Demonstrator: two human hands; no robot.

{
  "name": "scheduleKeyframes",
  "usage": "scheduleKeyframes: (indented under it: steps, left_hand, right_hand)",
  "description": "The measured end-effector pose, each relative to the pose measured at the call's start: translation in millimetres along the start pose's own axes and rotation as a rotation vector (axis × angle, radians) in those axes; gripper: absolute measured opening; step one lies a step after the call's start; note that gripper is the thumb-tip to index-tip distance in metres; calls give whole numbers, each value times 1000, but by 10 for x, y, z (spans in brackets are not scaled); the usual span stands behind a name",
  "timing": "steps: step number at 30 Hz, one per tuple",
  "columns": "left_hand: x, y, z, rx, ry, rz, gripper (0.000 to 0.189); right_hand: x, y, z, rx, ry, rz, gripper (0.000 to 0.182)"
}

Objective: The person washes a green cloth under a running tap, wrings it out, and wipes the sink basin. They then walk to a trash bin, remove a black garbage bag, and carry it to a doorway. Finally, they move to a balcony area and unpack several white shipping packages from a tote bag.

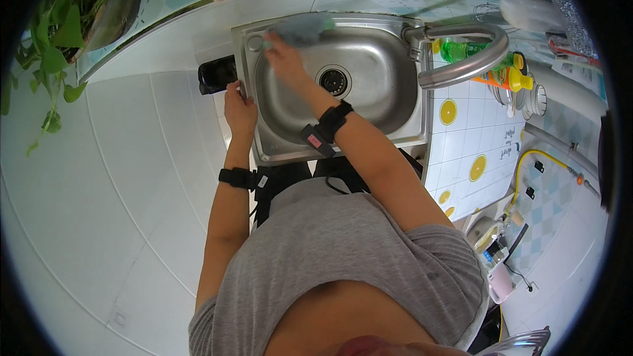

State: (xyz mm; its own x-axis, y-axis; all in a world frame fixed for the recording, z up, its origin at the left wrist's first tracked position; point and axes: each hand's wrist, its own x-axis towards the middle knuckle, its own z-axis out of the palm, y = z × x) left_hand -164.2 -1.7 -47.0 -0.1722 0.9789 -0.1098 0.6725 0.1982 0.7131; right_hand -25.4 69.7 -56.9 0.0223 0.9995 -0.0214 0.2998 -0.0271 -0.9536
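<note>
A stainless steel sink (381, 66) with a round drain (333, 82) lies before me. My right hand (287, 62) reaches over the basin to its far left corner and holds a grey-green cloth (299, 28). Both are blurred, and the cloth spreads along the back rim. At the sink's left edge, my left hand (240, 111) rests against the rim with bent fingers. Just beyond those fingertips is a black object (217, 75), perhaps a bag, beside the sink.
A curved steel faucet (465, 66) stands at the sink's right. Past it are a green bottle (474, 53), an orange bottle with a yellow cap (504, 79) and glass jars (536, 101). A lemon-patterned mat (462, 138) covers the right counter. A leafy plant (64, 34) hangs upper left.
</note>
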Motion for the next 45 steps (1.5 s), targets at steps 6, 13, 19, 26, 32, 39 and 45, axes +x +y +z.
scheduleKeyframes:
  steps: [6,13,19,26,32,39,45]
  left_hand:
    - [-5,49,-38,-32,-65,-86,41]
    - [-8,46,-22,-73,-59,-96,41]
    - [8,-17,13,-14,-14,-38,40]
    - [6,-19,43,16,20,-36,41]
    - [-14,85,-20,0,-2,-84,39]
    - [-23,62,-27,28,4,-106,40]
    - [-5,-94,46,111,71,-59,41]
  right_hand:
    - [-32,-41,-316,-535,-168,-315,36]
    - [-8,262,-1400,-885,136,-241,30]
    - [4,522,-1894,-914,426,-45,24]
    - [-360,759,-1970,-1219,97,437,25]
    - [-523,829,-2104,-1171,-64,273,20]
    - [-367,499,-2303,-1110,-144,-362,21]
    - [-665,857,-2553,-1412,-609,216,26]
